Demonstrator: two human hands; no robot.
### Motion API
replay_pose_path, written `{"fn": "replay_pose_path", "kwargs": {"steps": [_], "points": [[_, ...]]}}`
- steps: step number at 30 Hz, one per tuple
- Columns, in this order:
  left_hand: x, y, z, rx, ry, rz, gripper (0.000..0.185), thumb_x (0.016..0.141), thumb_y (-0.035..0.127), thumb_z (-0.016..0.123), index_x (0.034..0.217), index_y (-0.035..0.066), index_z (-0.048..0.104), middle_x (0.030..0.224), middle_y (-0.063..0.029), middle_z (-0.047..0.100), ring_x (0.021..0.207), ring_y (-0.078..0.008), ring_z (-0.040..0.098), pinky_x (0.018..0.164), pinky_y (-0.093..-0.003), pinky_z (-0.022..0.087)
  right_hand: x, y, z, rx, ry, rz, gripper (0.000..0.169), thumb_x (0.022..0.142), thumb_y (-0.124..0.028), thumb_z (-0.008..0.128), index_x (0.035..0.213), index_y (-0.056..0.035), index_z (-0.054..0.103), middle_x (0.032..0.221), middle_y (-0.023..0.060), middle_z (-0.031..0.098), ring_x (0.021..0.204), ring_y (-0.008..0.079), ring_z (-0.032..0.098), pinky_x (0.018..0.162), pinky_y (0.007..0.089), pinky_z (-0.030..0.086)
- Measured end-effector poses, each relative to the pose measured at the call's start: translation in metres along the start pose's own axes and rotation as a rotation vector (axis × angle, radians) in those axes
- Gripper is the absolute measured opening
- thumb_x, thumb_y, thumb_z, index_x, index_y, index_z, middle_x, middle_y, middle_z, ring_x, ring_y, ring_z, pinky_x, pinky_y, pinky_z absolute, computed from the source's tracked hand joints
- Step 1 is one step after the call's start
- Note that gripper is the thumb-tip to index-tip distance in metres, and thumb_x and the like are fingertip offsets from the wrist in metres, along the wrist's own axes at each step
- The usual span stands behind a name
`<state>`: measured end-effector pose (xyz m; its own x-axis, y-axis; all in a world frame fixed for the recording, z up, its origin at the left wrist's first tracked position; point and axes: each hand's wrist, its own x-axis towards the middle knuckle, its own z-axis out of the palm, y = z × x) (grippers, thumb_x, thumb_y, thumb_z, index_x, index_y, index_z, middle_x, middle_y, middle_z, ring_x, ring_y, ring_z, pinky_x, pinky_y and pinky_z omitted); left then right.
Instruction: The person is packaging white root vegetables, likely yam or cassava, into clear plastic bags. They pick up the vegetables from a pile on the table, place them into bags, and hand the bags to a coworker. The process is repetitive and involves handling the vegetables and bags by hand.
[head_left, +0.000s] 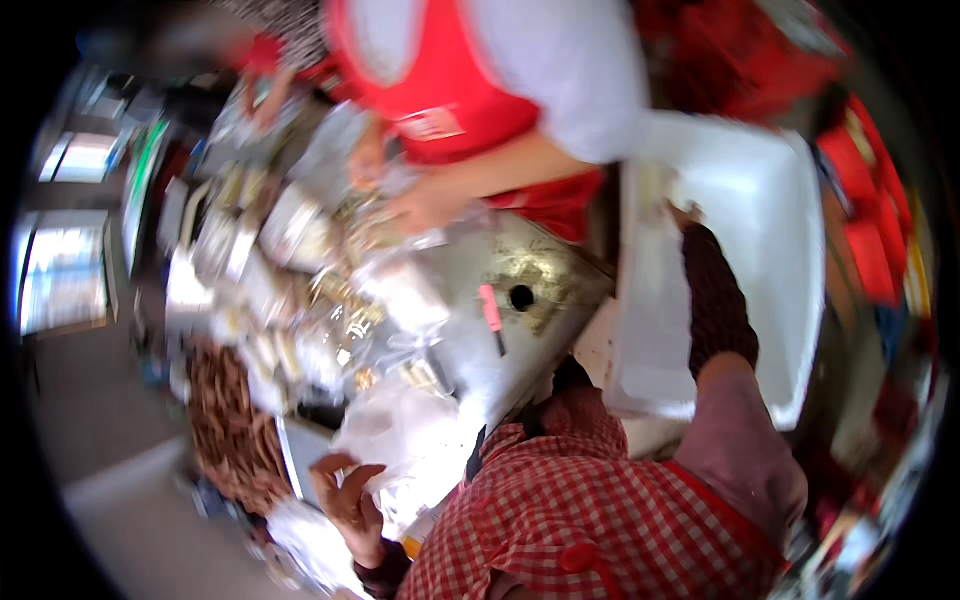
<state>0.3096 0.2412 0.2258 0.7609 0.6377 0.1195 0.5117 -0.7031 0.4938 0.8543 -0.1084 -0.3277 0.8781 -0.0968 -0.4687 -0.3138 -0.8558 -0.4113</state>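
Observation:
My right hand (685, 215) reaches down into a large white tub (750, 315) on the right. A blurred, pale yellowish thing (654, 184) is by its fingertips against the tub's wall; whether I grip it is unclear. My left hand (351, 504) is raised at the lower left, fingers apart and bent, with nothing visible in it. Just beyond it lies a whitish plastic bag (401, 427) at the edge of a metal table (480, 382).
A co-worker in a red apron (465, 97) stands across the table, hands among clear plastic bags (300, 225) of food. A pink-handled knife (490, 309) lies near a round hole (521, 298) in the tabletop. Brown, elongated pieces (232, 420) are heaped at the left.

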Motion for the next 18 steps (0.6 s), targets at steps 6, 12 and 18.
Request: {"fn": "replay_pose_path", "kwargs": {"steps": [6, 12, 18], "points": [[0.058, 0.051, -0.047, -0.837, -0.17, 0.732, 0.029, 0.094, 0.018, 0.045, 0.092, -0.001, 0.067, 0.091, -0.0214, 0.063, 0.071, -0.0284, 0.063, 0.061, -0.0371, 0.054, 0.104, 0.024, 0.03, -0.392, -0.272, -0.172, 0.08, 0.087, -0.063, 0.032, 0.141, -0.0031, 0.023, 0.13, 0.0059, 0.051, 0.125, 0.027, 0.041, 0.104, 0.046, 0.018], [0.089, 0.105, -0.017, -1.094, -0.028, 0.824, 0.024, 0.082, 0.023, 0.066, 0.105, 0.015, 0.067, 0.084, -0.0157, 0.061, 0.057, -0.0196, 0.056, 0.051, -0.028, 0.045, 0.048, 0.065, 0.048, 0.102, 0.029, 0.157, 0.079, 0.083, -0.051, 0.058, 0.139, -0.0029, 0.029, 0.135, 0.016, 0.043, 0.111, 0.0295, 0.052, 0.083, 0.038, 0.049], [0.07, 0.088, -0.028, -1.137, 0.021, 0.954, 0.023, 0.084, 0.022, 0.064, 0.106, 0.015, 0.066, 0.081, -0.0153, 0.062, 0.058, -0.019, 0.056, 0.051, -0.0273, 0.045, -0.042, 0.074, 0.002, 0.654, -0.063, 0.259, 0.068, 0.084, -0.045, 0.061, 0.136, -0.0077, 0.037, 0.12, 0.0148, 0.051, 0.093, 0.0313, 0.056, 0.068, 0.0427, 0.051]]}}
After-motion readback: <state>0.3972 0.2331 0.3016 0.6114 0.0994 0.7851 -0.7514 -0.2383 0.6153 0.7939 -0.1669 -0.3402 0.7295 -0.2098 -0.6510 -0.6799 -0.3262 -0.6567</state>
